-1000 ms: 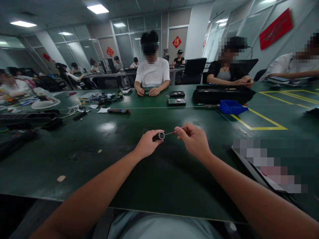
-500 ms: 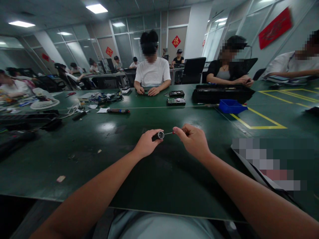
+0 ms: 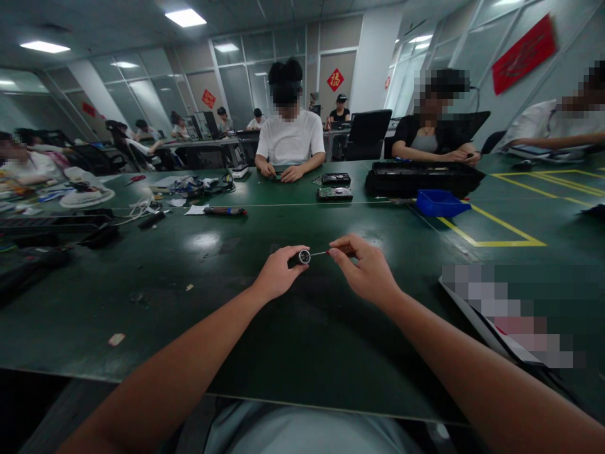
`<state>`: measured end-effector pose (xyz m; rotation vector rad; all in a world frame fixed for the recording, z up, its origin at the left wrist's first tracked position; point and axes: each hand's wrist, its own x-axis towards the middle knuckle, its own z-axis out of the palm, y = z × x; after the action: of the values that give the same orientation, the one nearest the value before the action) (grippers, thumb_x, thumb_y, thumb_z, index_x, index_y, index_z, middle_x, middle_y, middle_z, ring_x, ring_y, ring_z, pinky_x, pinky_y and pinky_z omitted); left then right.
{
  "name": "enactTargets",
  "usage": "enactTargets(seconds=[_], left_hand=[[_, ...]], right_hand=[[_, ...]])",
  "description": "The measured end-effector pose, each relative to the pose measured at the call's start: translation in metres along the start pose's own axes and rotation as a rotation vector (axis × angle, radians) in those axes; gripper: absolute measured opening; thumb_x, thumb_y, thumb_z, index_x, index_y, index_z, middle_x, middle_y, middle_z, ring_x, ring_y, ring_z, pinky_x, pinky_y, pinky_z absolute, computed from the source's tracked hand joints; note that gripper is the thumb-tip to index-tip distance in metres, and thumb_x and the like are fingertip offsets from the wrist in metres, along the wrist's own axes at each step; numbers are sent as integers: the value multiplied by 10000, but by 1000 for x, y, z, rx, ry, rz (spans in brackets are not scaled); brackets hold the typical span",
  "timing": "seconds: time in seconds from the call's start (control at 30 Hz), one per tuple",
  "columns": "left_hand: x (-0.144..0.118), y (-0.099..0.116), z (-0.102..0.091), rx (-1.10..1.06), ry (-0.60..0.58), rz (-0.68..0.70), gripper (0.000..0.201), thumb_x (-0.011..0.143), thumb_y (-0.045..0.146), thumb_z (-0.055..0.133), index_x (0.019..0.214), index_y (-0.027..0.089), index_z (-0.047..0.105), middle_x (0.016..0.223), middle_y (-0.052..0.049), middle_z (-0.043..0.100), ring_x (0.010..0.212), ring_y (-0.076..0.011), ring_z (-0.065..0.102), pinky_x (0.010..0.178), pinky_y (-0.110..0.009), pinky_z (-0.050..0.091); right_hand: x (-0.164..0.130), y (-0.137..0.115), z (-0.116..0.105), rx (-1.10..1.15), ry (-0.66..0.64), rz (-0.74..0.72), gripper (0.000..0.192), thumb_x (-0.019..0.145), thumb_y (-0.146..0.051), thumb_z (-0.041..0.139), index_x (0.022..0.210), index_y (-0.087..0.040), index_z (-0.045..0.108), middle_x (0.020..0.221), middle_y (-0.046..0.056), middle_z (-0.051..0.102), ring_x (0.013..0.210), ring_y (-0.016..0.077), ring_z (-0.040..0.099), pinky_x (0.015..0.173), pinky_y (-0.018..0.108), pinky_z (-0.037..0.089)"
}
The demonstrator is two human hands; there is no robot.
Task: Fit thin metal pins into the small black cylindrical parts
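Note:
My left hand [image 3: 278, 273] grips a small black cylinder with a shiny silver end face [image 3: 303, 257], holding it just above the dark green table [image 3: 198, 296]. My right hand [image 3: 366, 270] pinches a thin screwdriver [image 3: 324, 253] with a red handle, most of the handle hidden in the fingers. The metal tip meets the silver face of the cylinder. Both forearms reach out from the near table edge.
A blue bin [image 3: 439, 203] and a black tray [image 3: 423, 178] sit at the far right, circuit boards [image 3: 334, 193] at the far middle, cables and tools [image 3: 198, 186] at the far left. Other people sit across the table. A flat panel [image 3: 491, 321] lies at my right.
My right hand has turned slightly on the screwdriver, fingers shifting over the handle. The left hand and cylinder stay in place.

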<state>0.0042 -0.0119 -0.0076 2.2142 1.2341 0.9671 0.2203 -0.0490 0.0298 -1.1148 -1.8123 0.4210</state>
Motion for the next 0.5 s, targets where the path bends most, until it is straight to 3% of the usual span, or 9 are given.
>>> enactTargets(seconds=[0.13, 0.3, 0.5], left_hand=[[0, 0, 0, 13, 0, 0, 393, 854, 210, 689, 1243, 238, 645, 1225, -46, 675, 1146, -230, 600, 1028, -403, 429], [0, 2, 1, 31, 2, -5, 402, 837, 190, 706, 1231, 241, 650, 1199, -43, 684, 1126, -229, 609, 1019, -402, 440], [1, 1, 1, 29, 3, 5, 393, 845, 201, 701, 1231, 245, 649, 1205, -44, 681, 1136, -232, 607, 1023, -403, 441]], right_hand=[[0, -2, 0, -37, -24, -17, 151, 921, -325, 540, 939, -222, 649, 860, 40, 712, 788, 200, 667, 721, 339, 499], [2, -3, 0, -80, -18, 74, 371, 992, -437, 408, 913, -202, 685, 629, 1, 638, 585, 159, 611, 589, 294, 428], [1, -7, 0, -136, -10, 59, 345, 974, -343, 429, 1191, -158, 624, 712, 26, 668, 615, 168, 608, 600, 296, 415]])
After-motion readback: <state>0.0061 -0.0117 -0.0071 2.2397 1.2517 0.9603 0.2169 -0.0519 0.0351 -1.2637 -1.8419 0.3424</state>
